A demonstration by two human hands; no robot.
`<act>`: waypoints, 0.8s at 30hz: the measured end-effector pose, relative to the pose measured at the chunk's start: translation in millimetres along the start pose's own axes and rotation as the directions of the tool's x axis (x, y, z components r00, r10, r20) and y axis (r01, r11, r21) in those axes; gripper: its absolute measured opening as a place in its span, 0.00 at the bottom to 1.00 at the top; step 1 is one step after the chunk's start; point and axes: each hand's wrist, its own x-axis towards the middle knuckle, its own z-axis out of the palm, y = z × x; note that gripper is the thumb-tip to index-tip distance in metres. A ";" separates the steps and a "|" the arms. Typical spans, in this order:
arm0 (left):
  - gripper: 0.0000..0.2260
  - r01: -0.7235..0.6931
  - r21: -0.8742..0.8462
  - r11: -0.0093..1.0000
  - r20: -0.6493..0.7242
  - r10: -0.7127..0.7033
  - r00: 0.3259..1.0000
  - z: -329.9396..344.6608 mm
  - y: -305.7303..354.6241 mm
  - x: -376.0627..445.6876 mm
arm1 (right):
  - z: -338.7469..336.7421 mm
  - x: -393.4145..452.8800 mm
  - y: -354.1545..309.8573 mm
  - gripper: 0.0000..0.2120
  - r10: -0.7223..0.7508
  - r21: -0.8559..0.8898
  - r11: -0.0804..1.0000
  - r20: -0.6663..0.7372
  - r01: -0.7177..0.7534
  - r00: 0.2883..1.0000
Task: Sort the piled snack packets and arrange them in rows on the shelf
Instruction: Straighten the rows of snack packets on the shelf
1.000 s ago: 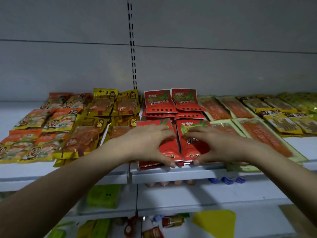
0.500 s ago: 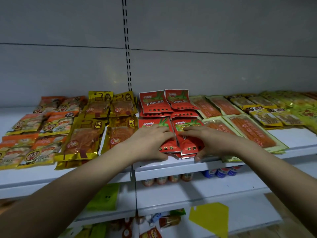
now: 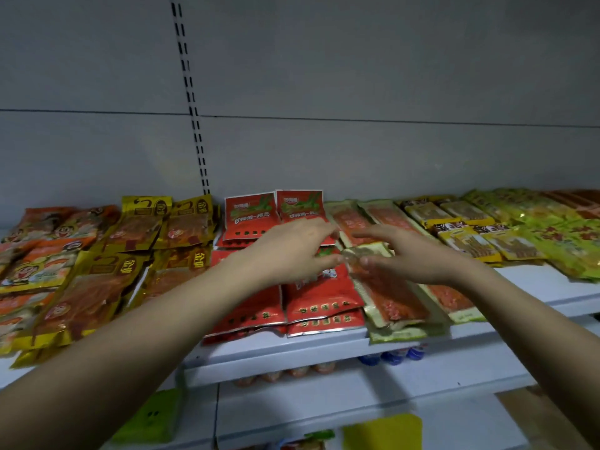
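left hand: my left hand is at frame centre, above the red packets; fingers loosely spread, tips reaching right toward the top end of the clear green-edged packet. Whether they touch it is blurred, cannot tell.
right hand: my right hand is just right of centre, palm down over the same packet's upper half; fingers extended and relaxed, nothing curled round.
grip: both hands apart from each other, fingertips nearly meeting at the packet's top end; nothing clamped as far as I can see.
clear green-edged packet: lies lengthwise, tilted, right of the red stack; near end overhangs the shelf front edge.
red packets: two front stacks at centre, two more behind against the back wall.
yellow-gold packets: left of centre, overlapping rows.
orange cartoon packets: far left.
yellow-green packets: right side, in rows.
lower shelf: small bottles under the front lip, blurred.
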 end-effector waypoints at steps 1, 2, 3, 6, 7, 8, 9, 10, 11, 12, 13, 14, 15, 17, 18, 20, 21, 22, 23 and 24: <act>0.21 -0.010 -0.002 1.000 -0.006 0.010 1.000 8.5 5.8 14.0 | -2.5 4.3 19.0 0.25 0.026 -0.017 1.000 -0.014 -0.026 1.000; 0.19 -0.010 0.001 1.000 -0.005 0.010 1.000 17.6 11.0 29.6 | -5.4 8.6 37.8 0.24 0.050 -0.035 0.998 -0.026 -0.051 0.998; 0.17 0.004 0.003 1.000 -0.002 -0.004 1.000 26.5 16.5 45.8 | -8.3 13.1 57.0 0.22 0.070 -0.059 0.996 -0.036 -0.072 0.997; 0.12 0.121 -0.014 0.993 0.009 -0.121 0.993 45.8 30.8 94.3 | -16.1 31.4 107.3 0.11 0.059 -0.185 0.980 -0.064 -0.070 0.996; 0.12 0.163 -0.018 0.986 0.027 -0.163 0.986 50.2 35.7 107.7 | -17.0 37.6 119.6 0.08 0.050 -0.215 0.975 -0.067 -0.063 0.997; 0.13 0.198 -0.018 0.980 0.049 -0.197 0.979 54.7 39.8 119.4 | -17.4 43.5 129.2 0.05 0.039 -0.237 0.970 -0.060 -0.052 0.997; 0.15 0.222 -0.012 0.975 0.076 -0.221 0.972 59.0 43.4 129.3 | -16.8 50.1 138.0 0.04 0.024 -0.249 0.968 -0.047 -0.035 0.999; 0.16 0.236 -0.001 0.972 0.110 -0.234 0.966 63.1 46.4 137.4 | -15.5 56.5 145.6 0.05 -0.001 -0.258 0.966 -0.027 -0.006 1.000; 0.17 0.243 0.016 0.970 0.148 -0.243 0.959 66.6 47.9 143.0 | -13.5 62.6 151.3 0.08 -0.032 -0.263 0.964 -0.003 0.030 0.999; 0.18 0.251 0.032 0.967 0.179 -0.253 0.951 68.8 48.6 147.6 | -11.9 67.7 155.6 0.11 -0.056 -0.264 0.963 0.025 0.060 0.998; 0.18 0.266 0.043 0.963 0.196 -0.269 0.943 69.8 48.5 151.1 | -10.5 71.7 158.7 0.14 -0.067 -0.260 0.962 0.061 0.080 0.996; 0.17 0.289 0.048 0.956 0.198 -0.292 0.936 69.7 48.4 154.0 | -9.5 75.1 160.9 0.16 -0.070 -0.255 0.963 0.095 0.092 0.993; 0.16 0.314 0.054 0.948 0.191 -0.318 0.929 68.6 49.5 156.6 | -9.0 77.8 162.9 0.17 -0.067 -0.251 0.963 0.117 0.095 0.991; 0.15 0.363 0.078 0.929 0.183 -0.371 0.910 67.2 53.3 161.3 | -9.0 81.2 166.0 0.18 -0.059 -0.247 0.965 0.137 0.091 0.989; 0.14 0.385 0.089 0.919 0.185 -0.395 0.900 67.3 55.9 163.0 | -8.9 81.7 166.8 0.19 -0.057 -0.243 0.966 0.142 0.090 0.988; 0.14 0.419 0.099 0.903 0.185 -0.430 0.884 68.3 60.9 164.8 | -9.1 82.1 168.7 0.20 -0.061 -0.234 0.968 0.147 0.095 0.987; 0.15 0.421 0.101 0.901 0.185 -0.433 0.882 68.9 62.9 165.0 | -9.5 82.2 169.4 0.20 -0.063 -0.232 0.968 0.149 0.097 0.987; 0.17 0.411 0.105 0.906 0.185 -0.423 0.887 69.3 64.8 165.2 | -9.4 82.4 170.5 0.21 -0.066 -0.230 0.968 0.148 0.099 0.987; 0.20 0.393 0.114 0.913 0.191 -0.408 0.893 69.3 66.6 165.0 | -9.5 81.9 171.2 0.21 -0.066 -0.230 0.968 0.149 0.099 0.987; 0.21 0.375 0.126 0.919 0.200 -0.394 0.897 69.0 67.6 165.1 | -9.7 81.7 171.8 0.22 -0.063 -0.230 0.968 0.151 0.097 0.987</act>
